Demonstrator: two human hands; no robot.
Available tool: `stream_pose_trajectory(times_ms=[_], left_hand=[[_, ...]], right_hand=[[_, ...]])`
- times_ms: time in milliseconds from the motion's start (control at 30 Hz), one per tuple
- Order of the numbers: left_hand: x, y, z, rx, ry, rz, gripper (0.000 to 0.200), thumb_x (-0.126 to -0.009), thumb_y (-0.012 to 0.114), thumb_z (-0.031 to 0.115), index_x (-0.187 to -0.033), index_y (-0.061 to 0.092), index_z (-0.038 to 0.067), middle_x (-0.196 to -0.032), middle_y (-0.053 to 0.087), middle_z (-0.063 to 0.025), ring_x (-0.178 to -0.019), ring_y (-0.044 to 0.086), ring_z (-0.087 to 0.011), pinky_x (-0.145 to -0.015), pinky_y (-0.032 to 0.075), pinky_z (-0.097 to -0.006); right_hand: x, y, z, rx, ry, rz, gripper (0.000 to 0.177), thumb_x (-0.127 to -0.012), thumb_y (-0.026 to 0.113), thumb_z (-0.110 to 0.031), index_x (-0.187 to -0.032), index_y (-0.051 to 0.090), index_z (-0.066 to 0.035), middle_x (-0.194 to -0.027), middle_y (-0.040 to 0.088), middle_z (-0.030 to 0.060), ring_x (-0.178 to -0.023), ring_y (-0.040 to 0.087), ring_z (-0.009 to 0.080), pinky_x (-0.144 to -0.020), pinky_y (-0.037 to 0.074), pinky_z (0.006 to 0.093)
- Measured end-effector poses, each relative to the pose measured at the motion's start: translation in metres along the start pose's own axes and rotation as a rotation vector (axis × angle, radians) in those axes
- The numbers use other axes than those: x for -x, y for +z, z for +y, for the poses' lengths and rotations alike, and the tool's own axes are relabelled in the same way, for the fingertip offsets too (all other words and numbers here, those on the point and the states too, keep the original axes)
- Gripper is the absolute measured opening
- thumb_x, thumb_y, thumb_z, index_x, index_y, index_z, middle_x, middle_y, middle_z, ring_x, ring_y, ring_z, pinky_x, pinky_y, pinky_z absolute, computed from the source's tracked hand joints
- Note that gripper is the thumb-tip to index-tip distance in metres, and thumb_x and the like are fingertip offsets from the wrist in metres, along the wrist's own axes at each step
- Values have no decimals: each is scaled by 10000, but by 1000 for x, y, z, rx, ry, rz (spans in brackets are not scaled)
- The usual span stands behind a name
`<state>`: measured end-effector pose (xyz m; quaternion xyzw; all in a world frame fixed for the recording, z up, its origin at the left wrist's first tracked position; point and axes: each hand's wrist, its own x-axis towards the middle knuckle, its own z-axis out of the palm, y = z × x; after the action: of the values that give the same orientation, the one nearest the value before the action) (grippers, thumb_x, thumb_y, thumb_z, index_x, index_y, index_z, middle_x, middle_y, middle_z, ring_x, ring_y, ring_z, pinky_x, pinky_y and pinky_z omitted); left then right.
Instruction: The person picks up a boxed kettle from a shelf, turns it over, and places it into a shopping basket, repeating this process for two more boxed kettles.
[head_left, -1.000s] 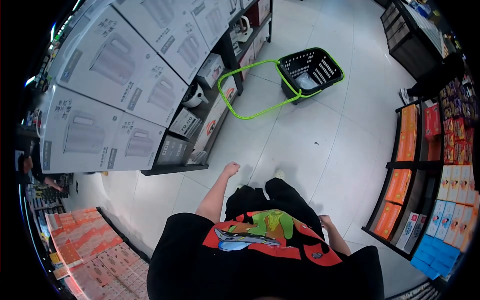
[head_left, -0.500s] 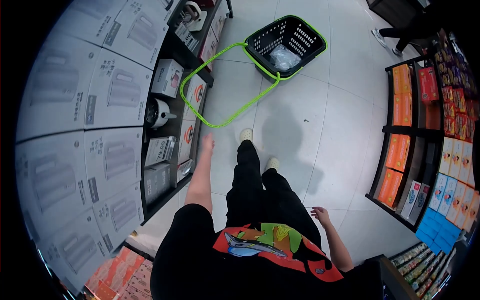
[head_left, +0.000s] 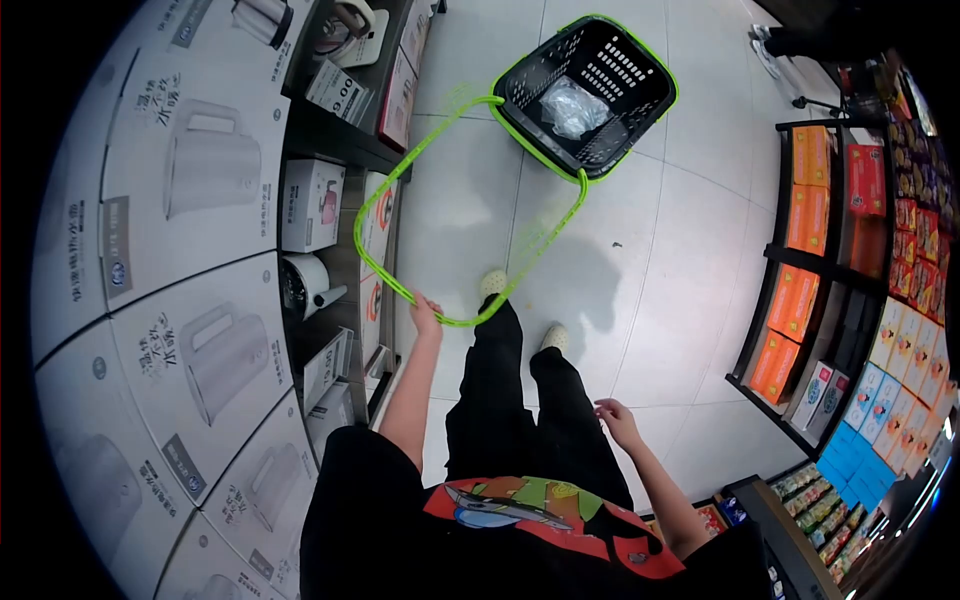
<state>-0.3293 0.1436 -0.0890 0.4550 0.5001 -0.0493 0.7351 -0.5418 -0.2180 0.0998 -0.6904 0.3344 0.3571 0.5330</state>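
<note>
There is one black basket (head_left: pixel 625 75) with a green rim. It stands on the white floor (head_left: pixel 650 250), out in front of the person's feet. In it lies one clear plastic bag (head_left: pixel 570 105). One long green handle (head_left: pixel 462 323) makes a loop. It stretches from the basket back to the person, slanting to the left. The left hand (head_left: pixel 425 312) has its grip closed around the near end of the handle. The right hand (head_left: pixel 617 420) is loose and holds nothing, down by the leg.
</note>
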Motion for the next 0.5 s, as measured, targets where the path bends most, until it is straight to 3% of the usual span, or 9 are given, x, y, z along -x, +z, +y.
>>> stream_pose_trajectory(times_ms=[67,133,200,267,333,367,400,433,500], left_hand=[[53,20,-11,27,-147,112,268,-880,417,329,-745,370,103,-528,393,-23,-452,458,-163,-447,432,-285],[110,38,-21,56,-407,49,233,-875,417,299,-795,408,81,-681,491,-86,-595,546,-230,-566,479,-332],[154,54,-29,44,-786,-84,202,-851,472,290,-839,454,89,-851,550,-113,-776,548,-253,-754,445,-375],[196,87,-16,-237,-1017,-311,276,-821,525,342,-942,520,93,-888,551,-62,-871,508,-205,-800,401,-307],[229,117,-24,-306,-867,-678,280,-813,528,343,-986,521,123,-939,546,-17,-864,487,-133,-755,390,-290],[257,144,-2,-446,-948,-560,253,-815,518,320,-978,525,127,-931,548,-3,-849,481,-103,-758,388,-287],[258,149,-18,-418,-858,-787,241,-807,517,319,-973,537,145,-946,551,17,-871,486,-106,-757,384,-280],[274,167,-4,-715,-697,-819,202,-808,521,341,-860,564,151,-769,564,10,-702,502,-103,-642,383,-251],[298,195,36,-1017,-207,-1202,213,-797,530,326,-811,572,118,-713,569,-4,-650,528,-146,-618,415,-276]], right_hand=[[-17,17,-50,130,-129,41,253,-812,514,-134,-1034,529,-14,-904,590,122,-843,576,178,-740,461,282],[-34,34,-79,197,-363,111,334,-777,550,-116,-1091,483,-24,-994,554,141,-924,551,224,-799,440,308],[-31,41,-133,413,-619,217,512,-684,618,-130,-1152,426,-50,-1040,524,156,-967,514,311,-901,373,357],[-29,40,-161,605,-678,259,517,-645,639,-178,-1110,450,-53,-993,546,156,-945,518,330,-892,372,371],[-30,28,-175,806,-621,219,469,-618,656,-243,-1022,515,-49,-910,582,154,-901,542,323,-827,415,379],[-28,16,-183,822,-502,218,428,-615,651,-278,-964,542,-56,-859,592,150,-853,556,324,-781,433,385],[-25,0,-188,832,-391,218,395,-612,646,-313,-907,568,-62,-809,602,146,-804,570,324,-735,451,390],[-24,-16,-190,840,-281,216,371,-609,641,-348,-849,595,-68,-759,612,143,-755,584,325,-688,469,396],[-26,-49,-179,848,-464,373,352,-606,618,-421,-672,617,-75,-627,580,159,-638,575,341,-584,461,424]])
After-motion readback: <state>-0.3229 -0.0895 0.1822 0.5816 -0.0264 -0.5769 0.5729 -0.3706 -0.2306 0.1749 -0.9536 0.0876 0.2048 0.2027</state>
